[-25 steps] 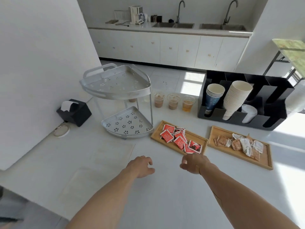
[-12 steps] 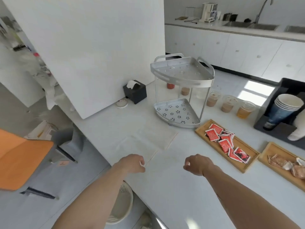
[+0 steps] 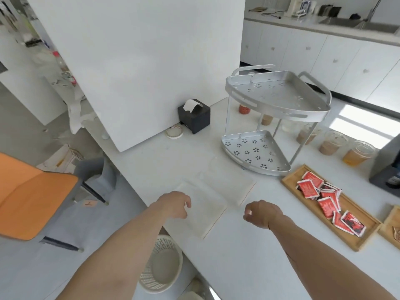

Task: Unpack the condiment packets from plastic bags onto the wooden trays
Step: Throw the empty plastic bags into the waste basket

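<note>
Plastic bags (image 3: 216, 195) lying flat on surface (image 3: 249, 256), long axis running near-left to far-right, just beyond left hand (image 3: 174, 204); right hand (image 3: 263, 213) hovering beside; fingers curled, pinching nothing.

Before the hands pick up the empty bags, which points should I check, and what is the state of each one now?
1. Left hand free: ok, holds nothing visible.
2. Right hand free: ok, loosely curled.
3. Near bag empty and flat: ok.
4. Far bag empty: ok, looks flat.
5. Red packets on tray: ok.
6. Basket below counter edge empty: cannot tell.
</note>
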